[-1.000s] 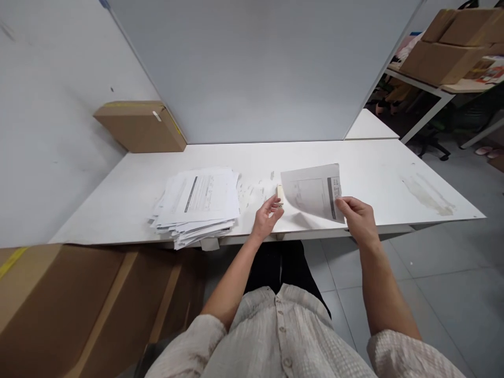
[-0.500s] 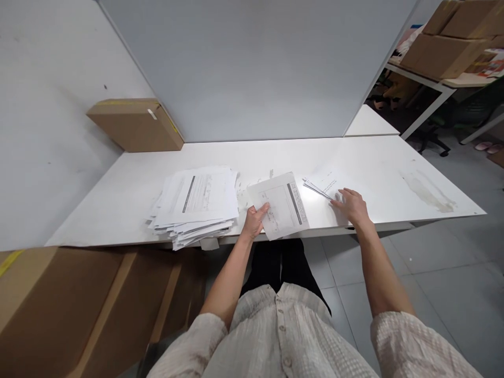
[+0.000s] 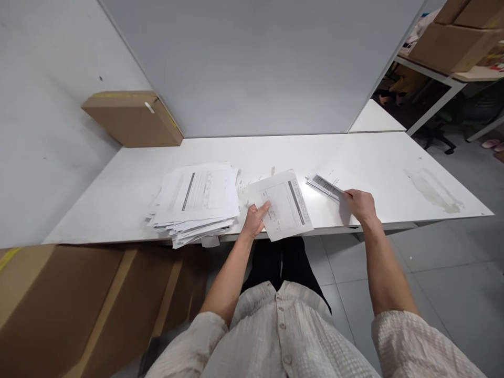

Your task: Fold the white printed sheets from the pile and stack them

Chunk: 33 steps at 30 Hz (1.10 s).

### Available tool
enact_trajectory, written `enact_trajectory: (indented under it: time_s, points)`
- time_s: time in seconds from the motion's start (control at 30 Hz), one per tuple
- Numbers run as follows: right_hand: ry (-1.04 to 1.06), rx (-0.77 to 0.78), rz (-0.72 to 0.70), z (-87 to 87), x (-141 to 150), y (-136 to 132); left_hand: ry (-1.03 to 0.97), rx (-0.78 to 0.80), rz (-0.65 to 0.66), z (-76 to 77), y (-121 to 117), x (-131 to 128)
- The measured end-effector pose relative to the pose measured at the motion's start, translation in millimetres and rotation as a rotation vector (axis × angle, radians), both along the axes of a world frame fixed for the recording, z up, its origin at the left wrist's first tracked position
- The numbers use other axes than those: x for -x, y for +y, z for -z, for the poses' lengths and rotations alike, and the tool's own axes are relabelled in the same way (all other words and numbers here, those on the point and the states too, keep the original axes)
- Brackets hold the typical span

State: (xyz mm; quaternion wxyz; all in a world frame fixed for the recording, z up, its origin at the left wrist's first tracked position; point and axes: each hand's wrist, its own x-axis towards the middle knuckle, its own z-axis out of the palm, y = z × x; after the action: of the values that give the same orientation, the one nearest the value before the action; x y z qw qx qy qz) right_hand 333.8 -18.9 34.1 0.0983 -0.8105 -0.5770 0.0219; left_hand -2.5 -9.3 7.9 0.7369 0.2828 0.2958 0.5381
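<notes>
My left hand (image 3: 254,220) grips printed paper sheets (image 3: 284,203) by their left side, thumb on top. They are tilted over the table's front edge, with a dark printed band near the right side. To the right, my right hand (image 3: 361,206) pinches the near end of a narrow printed paper (image 3: 327,186), its dark text facing up. Other white papers lie under or against it; whether the hand holds these too I cannot tell. Left of my left hand rests a thick, uneven stack of printed sheets (image 3: 200,197), some of its lower sheets jutting past the table's front edge.
The white table (image 3: 220,152) backs onto a grey panel (image 3: 260,68). A cardboard box (image 3: 132,121) stands at its back left corner. Larger cartons (image 3: 59,299) are below on the left. More boxes (image 3: 452,47) sit on another table at the upper right, near an office chair (image 3: 437,139).
My right hand has closed on the narrow paper and turned it, so its dark printed face now shows. My left hand keeps its sheets almost in place. The view has shifted slightly.
</notes>
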Motion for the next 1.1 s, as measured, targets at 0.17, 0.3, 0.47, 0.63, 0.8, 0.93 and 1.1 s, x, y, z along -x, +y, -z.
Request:
enact_trajectory:
  time_s: [0.17, 0.3, 0.47, 0.63, 0.8, 0.93, 1.1]
  points:
    - [0.062, -0.099, 0.083, 7.8, 7.1, -1.2, 0.017, -0.01, -0.005, 3.0, 0.2, 0.8]
    - [0.08, -0.099, 0.034, 13.7, 10.6, -6.7, 0.012, -0.017, 0.005, 3.1, 0.3, 0.8]
    - [0.056, -0.052, -0.019, 3.5, 12.9, -11.9, 0.027, -0.004, 0.002, 2.1, 1.1, -0.1]
    - [0.03, -0.243, -0.024, -39.2, 21.7, -32.6, 0.033, 0.008, 0.019, 4.1, 3.0, 0.8]
    - [0.256, -0.6, -0.07, -85.8, 38.5, -60.1, 0.041, 0.011, 0.041, 7.0, 4.2, 1.7]
    - [0.692, -0.757, -0.089, -83.0, 56.7, -54.3, 0.026, 0.007, 0.022, 9.0, 4.8, 0.7]
    - [0.882, -0.495, -0.113, -43.0, 97.3, -27.9, 0.03, 0.023, 0.028, 10.3, 4.9, 0.0]
